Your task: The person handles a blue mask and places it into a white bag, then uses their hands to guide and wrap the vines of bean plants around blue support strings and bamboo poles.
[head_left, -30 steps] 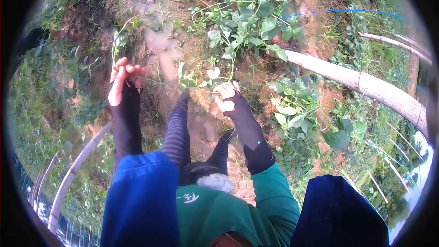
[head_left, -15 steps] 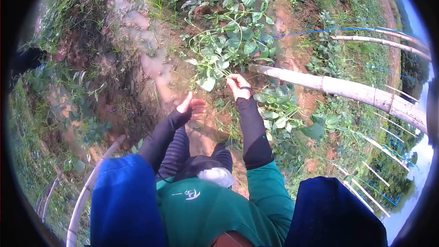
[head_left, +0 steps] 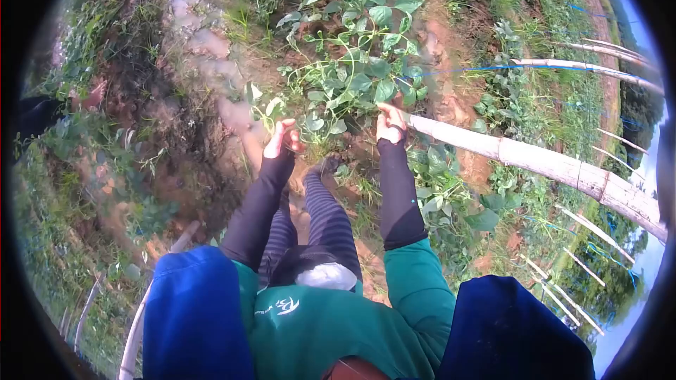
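Observation:
My left hand [head_left: 284,138] is raised over the wet soil, its fingers curled in beside a small leafy sprig [head_left: 267,108] that it appears to hold. To its right, my right hand [head_left: 389,124] has its fingers drawn together at the lower edge of a green climbing vine [head_left: 360,84]. Whatever lies between those fingertips is hidden. Just beside this hand is the near end of a thick bamboo pole [head_left: 479,142]. The vine's thin stems loop leftward above the ground, between the two hands.
A muddy puddle [head_left: 236,114] runs along the left of the plants. Lower leafy plants [head_left: 440,190] grow right of my right forearm. A blue string [head_left: 465,69] crosses to a thinner pole [head_left: 563,65]. My striped legs [head_left: 327,211] stand on the mud below.
My right hand has moved right, toward the pole's end. My left hand has risen and curled, and a leafy sprig now shows beside it. One foot has come forward.

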{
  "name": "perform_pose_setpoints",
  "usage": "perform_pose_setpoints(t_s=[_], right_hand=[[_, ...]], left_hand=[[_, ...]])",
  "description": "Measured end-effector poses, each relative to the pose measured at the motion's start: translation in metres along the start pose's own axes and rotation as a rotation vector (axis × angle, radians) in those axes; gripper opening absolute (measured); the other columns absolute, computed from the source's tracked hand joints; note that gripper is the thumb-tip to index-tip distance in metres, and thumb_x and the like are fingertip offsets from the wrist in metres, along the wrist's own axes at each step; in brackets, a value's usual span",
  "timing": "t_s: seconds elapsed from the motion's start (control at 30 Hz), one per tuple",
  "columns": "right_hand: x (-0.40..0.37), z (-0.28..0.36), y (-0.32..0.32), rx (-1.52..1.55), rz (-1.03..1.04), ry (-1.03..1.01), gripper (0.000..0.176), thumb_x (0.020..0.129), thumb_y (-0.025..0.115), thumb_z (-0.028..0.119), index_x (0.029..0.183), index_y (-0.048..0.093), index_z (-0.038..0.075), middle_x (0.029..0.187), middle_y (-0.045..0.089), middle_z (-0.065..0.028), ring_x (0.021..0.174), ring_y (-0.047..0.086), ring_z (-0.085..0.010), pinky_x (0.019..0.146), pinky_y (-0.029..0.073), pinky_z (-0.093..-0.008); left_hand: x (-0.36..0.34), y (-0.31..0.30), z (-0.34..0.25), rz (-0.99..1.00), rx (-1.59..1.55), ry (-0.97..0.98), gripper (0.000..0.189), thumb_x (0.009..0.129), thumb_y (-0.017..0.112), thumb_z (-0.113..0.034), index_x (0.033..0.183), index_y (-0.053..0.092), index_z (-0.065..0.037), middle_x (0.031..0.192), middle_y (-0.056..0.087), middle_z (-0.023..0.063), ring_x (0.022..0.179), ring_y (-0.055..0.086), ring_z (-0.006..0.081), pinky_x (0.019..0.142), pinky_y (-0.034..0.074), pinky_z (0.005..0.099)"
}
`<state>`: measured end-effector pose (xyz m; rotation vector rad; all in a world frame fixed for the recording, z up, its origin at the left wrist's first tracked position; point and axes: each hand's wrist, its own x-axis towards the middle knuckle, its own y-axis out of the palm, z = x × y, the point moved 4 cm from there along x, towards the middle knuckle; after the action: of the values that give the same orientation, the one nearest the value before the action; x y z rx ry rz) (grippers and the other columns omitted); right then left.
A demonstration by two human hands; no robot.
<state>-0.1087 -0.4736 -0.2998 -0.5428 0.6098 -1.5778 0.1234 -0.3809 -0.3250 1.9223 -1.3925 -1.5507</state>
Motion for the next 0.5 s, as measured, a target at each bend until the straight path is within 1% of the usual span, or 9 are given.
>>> perform_pose_setpoints(t_s=[0.1,0.17,0.2,0.23,0.3,0.33,0.4,0.43,0.5], right_hand=[[0.067,-0.036,0.042,0.196,0.106,0.118,0.018,0.071,0.049,-0.001,0.084,0.057,0.006,0.089,0.055,-0.0093,0.07,0.056,-0.0231,0.062,0.044,-0.0283],[0.101,-0.037,0.073,0.055,0.116,-0.077,0.019,0.071,0.051,0.002,0.088,0.056,0.007,0.089,0.055,-0.0116,0.077,0.055,-0.0236,0.068,0.043,-0.0301],[0.11,-0.018,0.078,-0.212,0.108,-0.254,0.026,0.071,0.054,0.007,0.097,0.054,0.008,0.091,0.055,-0.01,0.083,0.053,-0.0222,0.07,0.042,-0.0288],[0.119,-0.02,0.094,-0.246,-0.016,-0.544,0.03,0.071,0.055,0.016,0.1,0.051,0.01,0.092,0.054,-0.0111,0.087,0.052,-0.027,0.079,0.038,-0.0363],[0.119,-0.038,0.115,-0.702,-0.057,-0.603,0.033,0.07,0.054,0.026,0.1,0.05,0.012,0.095,0.054,-0.0094,0.093,0.049,-0.0277,0.088,0.03,-0.0435],[0.119,-0.038,0.116,-0.704,-0.046,-0.601,0.033,0.07,0.054,0.026,0.1,0.05,0.012,0.095,0.054,-0.0094,0.093,0.049,-0.0277,0.088,0.03,-0.0435],[0.113,-0.057,0.122,-0.844,0.49,-0.341,0.032,0.07,0.052,0.032,0.096,0.051,0.013,0.098,0.053,-0.0075,0.097,0.046,-0.0249,0.093,0.022,-0.0485],[0.105,-0.057,0.115,-0.851,0.504,-0.338,0.032,0.07,0.052,0.032,0.096,0.051,0.013,0.098,0.053,-0.0075,0.097,0.046,-0.0249,0.093,0.022,-0.0485],[0.084,-0.05,0.101,-0.675,0.767,-0.418,0.023,0.068,0.055,0.03,0.082,0.053,0.013,0.082,0.055,-0.0035,0.089,0.05,-0.0231,0.092,0.022,-0.0517]], left_hand=[[-0.008,-0.03,-0.008,-0.046,0.062,-0.003,0.033,0.086,0.037,-0.038,0.104,0.043,-0.011,0.072,0.046,-0.0009,0.055,0.038,0.0085,0.057,0.037,0.0254],[-0.02,-0.032,-0.016,-0.145,0.122,-0.021,0.033,0.086,0.037,-0.038,0.105,0.043,-0.012,0.074,0.046,-0.0012,0.053,0.037,0.0083,0.054,0.034,0.0239],[-0.022,-0.042,-0.014,-0.126,0.078,-0.031,0.033,0.085,0.037,-0.038,0.105,0.043,-0.013,0.074,0.046,-0.0013,0.051,0.036,0.0081,0.052,0.032,0.023],[-0.023,-0.049,-0.011,-0.137,0.078,-0.03,0.033,0.085,0.037,-0.038,0.105,0.043,-0.013,0.074,0.046,-0.0013,0.051,0.036,0.0081,0.052,0.032,0.023],[-0.024,-0.061,-0.007,-0.162,0.01,0.019,0.032,0.085,0.038,-0.038,0.105,0.043,-0.014,0.076,0.046,-0.0011,0.051,0.036,0.0077,0.051,0.031,0.0221],[-0.024,-0.066,-0.005,-0.188,-0.048,0.011,0.03,0.085,0.039,-0.037,0.105,0.044,-0.016,0.076,0.046,-0.0014,0.052,0.036,0.0073,0.05,0.031,0.0215],[-0.024,-0.065,-0.008,-0.276,-0.103,0.041,0.029,0.085,0.04,-0.037,0.105,0.044,-0.016,0.077,0.047,-0.0015,0.053,0.036,0.0073,0.05,0.031,0.0212],[-0.024,-0.064,-0.011,-0.352,-0.15,0.082,0.029,0.085,0.04,-0.036,0.105,0.044,-0.016,0.077,0.047,-0.0016,0.054,0.036,0.0072,0.05,0.031,0.0208],[-0.018,-0.066,-0.023,-0.385,-0.177,0.167,0.03,0.085,0.04,-0.034,0.107,0.043,-0.014,0.08,0.047,-0.0016,0.056,0.037,0.0071,0.051,0.033,0.0201]])
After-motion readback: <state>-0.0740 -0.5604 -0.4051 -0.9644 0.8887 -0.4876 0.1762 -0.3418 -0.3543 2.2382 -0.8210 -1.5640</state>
